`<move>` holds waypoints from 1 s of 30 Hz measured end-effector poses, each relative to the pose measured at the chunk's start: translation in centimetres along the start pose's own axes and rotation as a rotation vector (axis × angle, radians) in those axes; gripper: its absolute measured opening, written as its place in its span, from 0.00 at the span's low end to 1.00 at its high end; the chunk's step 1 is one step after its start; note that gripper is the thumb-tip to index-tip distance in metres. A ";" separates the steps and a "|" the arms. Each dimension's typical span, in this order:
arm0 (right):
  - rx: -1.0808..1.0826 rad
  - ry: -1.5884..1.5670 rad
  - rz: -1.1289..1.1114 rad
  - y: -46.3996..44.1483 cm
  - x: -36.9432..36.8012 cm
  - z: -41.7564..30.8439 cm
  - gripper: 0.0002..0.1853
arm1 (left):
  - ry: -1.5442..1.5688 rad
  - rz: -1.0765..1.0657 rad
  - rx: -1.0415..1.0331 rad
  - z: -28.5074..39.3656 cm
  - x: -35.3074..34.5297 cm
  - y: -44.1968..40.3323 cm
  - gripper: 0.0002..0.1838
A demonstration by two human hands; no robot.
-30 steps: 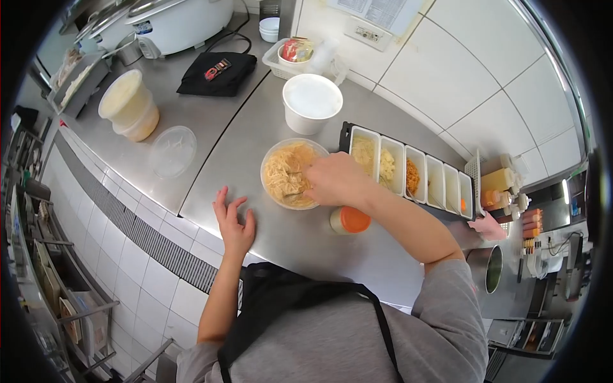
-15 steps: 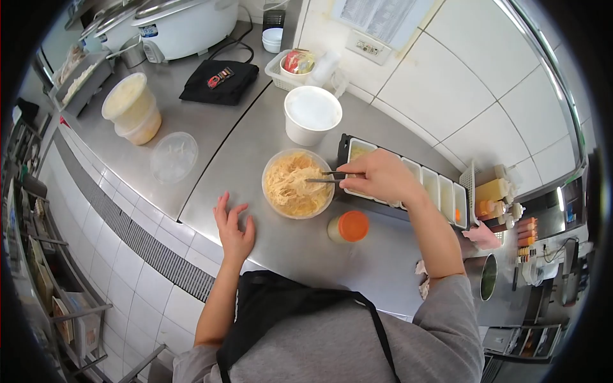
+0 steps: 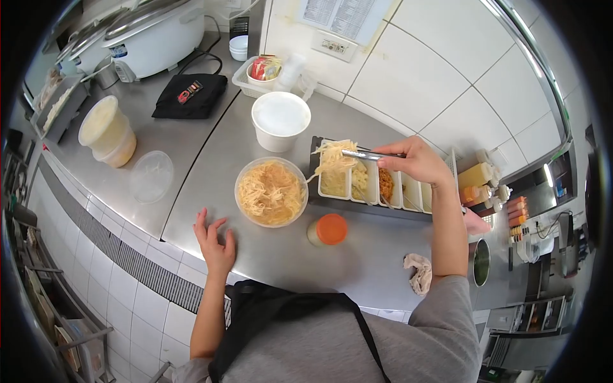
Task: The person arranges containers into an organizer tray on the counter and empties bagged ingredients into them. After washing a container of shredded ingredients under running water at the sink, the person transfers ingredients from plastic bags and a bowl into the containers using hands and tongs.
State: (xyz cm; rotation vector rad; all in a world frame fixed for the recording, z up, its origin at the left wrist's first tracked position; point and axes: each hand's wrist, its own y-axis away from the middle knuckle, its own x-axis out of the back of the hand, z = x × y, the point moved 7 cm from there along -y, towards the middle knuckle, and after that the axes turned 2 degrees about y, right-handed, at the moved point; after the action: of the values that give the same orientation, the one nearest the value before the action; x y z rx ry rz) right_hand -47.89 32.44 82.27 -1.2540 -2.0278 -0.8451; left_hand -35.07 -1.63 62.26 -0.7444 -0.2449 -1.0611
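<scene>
My right hand [image 3: 418, 161] grips metal tongs [image 3: 370, 154], whose tips pinch a clump of pale shreds [image 3: 335, 157] over the leftmost compartment of a black rack of white trays [image 3: 364, 203]. A few strands dangle at its left side. Left of the rack, a round clear tub [image 3: 271, 191] holds more of the same shreds. My left hand [image 3: 216, 246] holds nothing, its fingers apart, by the counter's front edge. An orange-lidded jar [image 3: 331, 230] stands between the tub and the rack's front.
A white lidded bucket [image 3: 280, 120] stands behind the tub. Farther left are a clear lid [image 3: 152, 177], stacked tubs [image 3: 107, 131] and a folded black cloth [image 3: 189, 96]. A crumpled rag [image 3: 418, 274] lies near my right arm, and sauce bottles [image 3: 485, 185] stand at the right.
My right hand has lifted the tongs out of the tub with a clump of shreds and moved right, over the rack. My left hand keeps its open pose. The view has shifted.
</scene>
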 end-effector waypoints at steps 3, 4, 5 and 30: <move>0.007 0.236 0.007 -0.8 -0.8 2.7 0.16 | 0.002 -0.009 0.000 0.1 -0.1 -0.2 0.13; 0.009 0.369 0.013 -1.2 -1.8 3.2 0.17 | -0.014 -0.017 -0.005 0.2 -0.1 -0.1 0.13; 0.012 0.504 0.024 -1.9 -2.7 3.7 0.18 | -0.027 -0.021 -0.016 0.3 -0.2 -0.2 0.14; -0.115 0.972 -0.113 -4.1 -4.7 -0.2 0.09 | -0.079 -0.051 -0.027 0.3 -0.7 0.1 0.13</move>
State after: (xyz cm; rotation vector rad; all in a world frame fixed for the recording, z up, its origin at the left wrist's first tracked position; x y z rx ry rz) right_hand -49.85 28.33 78.00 -0.5684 -1.2645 -1.3095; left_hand -35.29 -0.90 62.13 -0.8082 -0.3190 -1.0863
